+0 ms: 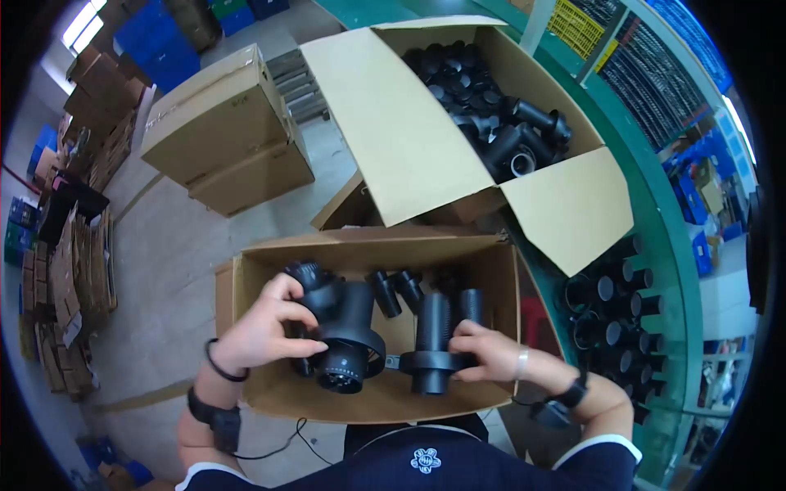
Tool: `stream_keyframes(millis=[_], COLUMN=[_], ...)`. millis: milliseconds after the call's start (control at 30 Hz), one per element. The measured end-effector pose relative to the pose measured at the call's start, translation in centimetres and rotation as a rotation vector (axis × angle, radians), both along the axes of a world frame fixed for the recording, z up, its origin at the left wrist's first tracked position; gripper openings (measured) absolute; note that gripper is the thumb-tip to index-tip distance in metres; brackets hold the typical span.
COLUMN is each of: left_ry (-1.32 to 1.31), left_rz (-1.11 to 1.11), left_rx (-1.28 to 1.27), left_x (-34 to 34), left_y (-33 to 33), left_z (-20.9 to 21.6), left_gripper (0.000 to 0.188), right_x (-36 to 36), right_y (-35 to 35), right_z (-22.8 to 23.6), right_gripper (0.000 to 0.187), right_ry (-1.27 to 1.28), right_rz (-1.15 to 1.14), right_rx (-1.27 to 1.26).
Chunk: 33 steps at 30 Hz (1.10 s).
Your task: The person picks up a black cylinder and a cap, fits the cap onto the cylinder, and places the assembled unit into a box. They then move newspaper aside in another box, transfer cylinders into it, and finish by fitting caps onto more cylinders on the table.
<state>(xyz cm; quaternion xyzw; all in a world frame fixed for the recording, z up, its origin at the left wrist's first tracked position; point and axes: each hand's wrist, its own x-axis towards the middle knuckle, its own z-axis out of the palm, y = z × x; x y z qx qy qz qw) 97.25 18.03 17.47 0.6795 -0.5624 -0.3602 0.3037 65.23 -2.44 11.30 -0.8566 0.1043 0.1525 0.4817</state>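
Both hands are over an open cardboard box (385, 409) in front of my body. My left hand (260, 326) is closed round a cluster of black plastic fittings on the box's left side. Its thumb lies by a short cylinder with pale marks (343, 365), beside a wider flanged tube (357, 307). My right hand (494, 353) pinches the flange of a black ribbed tube (432, 321), which stands roughly upright. Farther in, small black pipe fittings (385, 293) and another black tube (470, 304) show. The fingertips of both hands are partly hidden by the parts.
Beyond my box, a larger open carton (434, 164) holds many black fittings, its flaps spread outward. More black tubes (622, 327) stand on the green bench (655, 204) at right. Closed cartons (221, 139) are stacked at far left, and flattened cardboard (78, 286) leans farther left.
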Motion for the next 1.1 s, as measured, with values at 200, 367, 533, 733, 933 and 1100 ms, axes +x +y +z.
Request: stream_keyframes(millis=[200, 367, 533, 733, 933, 1100], left_ry=[-0.262, -0.315, -0.455, -0.741, -0.708, -0.78], left_rz=[-0.129, -0.149, -0.08, -0.082, 0.128, 0.098], left_rx=[-0.095, -0.206, -0.189, -0.088, 0.098, 0.088], left_x=[1.1, -1.3, -4.3, -6.7, -9.7, -8.2], left_y=[-9.4, -22.1, -35.1, -43.7, -46.8, -47.4], left_z=[12.9, 14.6, 11.5, 5.5, 0.5, -1.2], left_gripper=[0.032, 0.04, 0.048, 0.051, 0.041, 0.046], right_x=[-1.1, 0.6, 5.7, 8.0, 7.2, 5.1], right_y=[-10.1, -21.2, -35.1, -39.9, -40.8, -39.9], right_z=[18.0, 20.8, 10.7, 4.2, 1.1, 1.8], right_gripper=[0.037, 0.036, 0.037, 0.047, 0.048, 0.041], right_ry=[-0.39, -0.414, -0.445, -0.013, 0.064, -0.222], right_rz=[-0.145, -0.541, -0.643, -0.86, -0.812, -0.747], right_rx=[-0.225, -0.369, -0.897, -0.773, -0.769, -0.712])
